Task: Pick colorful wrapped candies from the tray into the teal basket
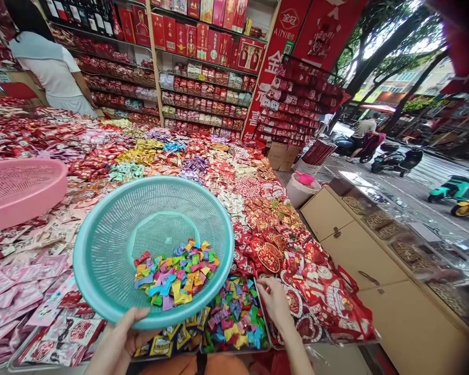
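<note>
My left hand point(123, 333) grips the near rim of a round turquoise plastic basket point(156, 182), thumb over the edge and fingers underneath. The basket is tilted toward me above the goods. Small brightly wrapped candies point(175, 276) lie in its lower right part. More of the same candies fill a shallow tray point(262, 317) just right of the basket. My right hand point(275, 302) is at that tray's right edge with its fingers curled together. Whatever is between its fingertips is too small to make out. Red decorated packets point(316, 291) lie right of this hand.
A pink basket point(58, 182) rests on the goods at left. Yellow-and-blue wrapped sweets point(162, 346) lie below the turquoise basket. Stocked shelves point(203, 78) line the back, where a person point(50, 67) stands. A wooden cabinet point(359, 255) and a white bucket point(299, 192) are at right.
</note>
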Available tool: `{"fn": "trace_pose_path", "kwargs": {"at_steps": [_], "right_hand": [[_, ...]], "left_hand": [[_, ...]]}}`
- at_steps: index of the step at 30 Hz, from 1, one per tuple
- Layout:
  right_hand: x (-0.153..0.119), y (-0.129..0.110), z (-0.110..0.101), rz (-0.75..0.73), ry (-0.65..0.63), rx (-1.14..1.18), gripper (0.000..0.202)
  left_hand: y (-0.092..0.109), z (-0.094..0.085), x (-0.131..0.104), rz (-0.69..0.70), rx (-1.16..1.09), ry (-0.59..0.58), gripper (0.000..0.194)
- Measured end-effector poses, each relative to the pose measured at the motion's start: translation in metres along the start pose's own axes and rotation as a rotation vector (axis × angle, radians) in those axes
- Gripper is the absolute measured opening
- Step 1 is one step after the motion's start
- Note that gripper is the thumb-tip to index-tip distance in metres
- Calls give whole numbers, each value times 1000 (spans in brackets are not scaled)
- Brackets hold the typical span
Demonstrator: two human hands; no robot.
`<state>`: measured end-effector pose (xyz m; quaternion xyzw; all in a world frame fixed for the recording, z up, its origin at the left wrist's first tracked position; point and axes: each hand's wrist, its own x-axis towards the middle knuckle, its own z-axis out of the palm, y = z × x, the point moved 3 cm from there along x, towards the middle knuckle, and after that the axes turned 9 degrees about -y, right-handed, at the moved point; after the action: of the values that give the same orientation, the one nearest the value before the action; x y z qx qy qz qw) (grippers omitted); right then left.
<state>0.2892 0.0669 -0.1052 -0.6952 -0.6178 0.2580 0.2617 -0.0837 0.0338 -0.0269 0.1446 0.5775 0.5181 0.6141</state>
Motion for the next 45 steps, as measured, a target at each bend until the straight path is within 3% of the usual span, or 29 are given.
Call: {"fn": "trace_pose_path", "kwargs": {"at_steps": [3, 6, 14, 37, 45], "right_hand": [[-6, 15, 22, 36, -86, -144, 18], [-3, 15, 36, 49, -153, -241, 18], [12, 5, 50, 96, -278, -355, 12], [13, 2, 49, 79, -283, -355, 18], [11, -12, 24, 10, -203, -223, 20]], "left_hand": [[0, -3, 4, 22, 14, -30, 12], [0, -5, 4, 23, 15, -13, 11], [-1, -6, 2, -1, -5, 3, 6], [-2, -9, 3, 34, 20, -24, 12], [-3, -8, 2, 34, -7, -3, 14]]}}
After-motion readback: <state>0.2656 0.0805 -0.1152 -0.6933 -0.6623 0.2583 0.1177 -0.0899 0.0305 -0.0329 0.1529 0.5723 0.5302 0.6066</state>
